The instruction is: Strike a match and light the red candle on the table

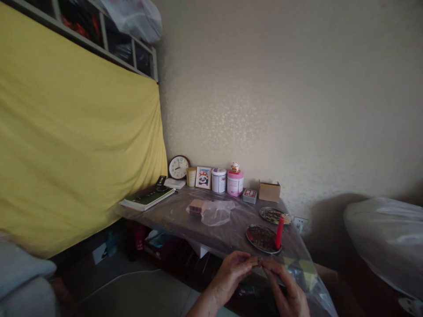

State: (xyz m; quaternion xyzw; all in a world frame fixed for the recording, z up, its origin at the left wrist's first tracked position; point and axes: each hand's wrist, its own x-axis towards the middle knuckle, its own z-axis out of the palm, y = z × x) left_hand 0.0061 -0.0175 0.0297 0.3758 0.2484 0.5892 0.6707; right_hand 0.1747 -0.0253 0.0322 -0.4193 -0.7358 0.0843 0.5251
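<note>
Head view: holding with the left hand (233, 269) a small, flat, brown rectangular piece (254, 260), pinched between thumb and fingers at the near edge of the table covered in clear plastic (228, 235), toward its right side. Reaching in with the right hand (287, 288), fingers narrow, tips just beside the piece's right end; cannot tell whether gripping anything with these.

Can see beyond the hands, near the table's right edge, a dark, silver-rimmed round tray (264, 252) with a slim red candle-like cylinder (279, 232) standing at its right rim, and behind it a second silver-rimmed tray (264, 210). Can see mid-table a stack of brown blocks (196, 207) beside a crumpled clear plastic bag (218, 213), and at the far left corner a round, brown-rimmed white clock (179, 167).
</note>
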